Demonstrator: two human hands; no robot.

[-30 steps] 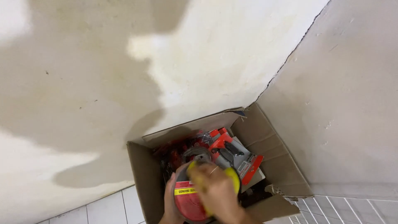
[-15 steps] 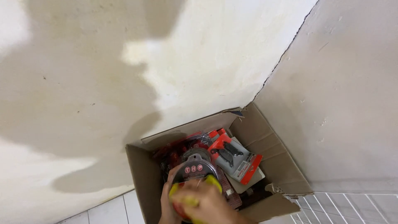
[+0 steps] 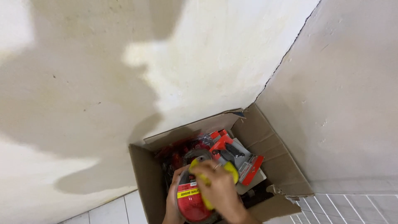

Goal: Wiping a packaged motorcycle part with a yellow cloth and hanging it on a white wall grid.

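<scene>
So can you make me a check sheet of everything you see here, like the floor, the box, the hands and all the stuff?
Surface: white tiled floor with grey grout lines, in a room corner.
Job's things: round red packaged disc with a yellow label band, held over the open brown cardboard box; a yellow cloth-like piece under the right hand.
Clutter: orange and grey blister pack and dark red packets inside the box.
Grips: left hand holds the disc's edge; right hand lies on top of the disc, fingers curled on the yellow piece.
Cables: nothing seen.
Surroundings: stained cream walls with a crack along the corner; shadows on the left.
</scene>
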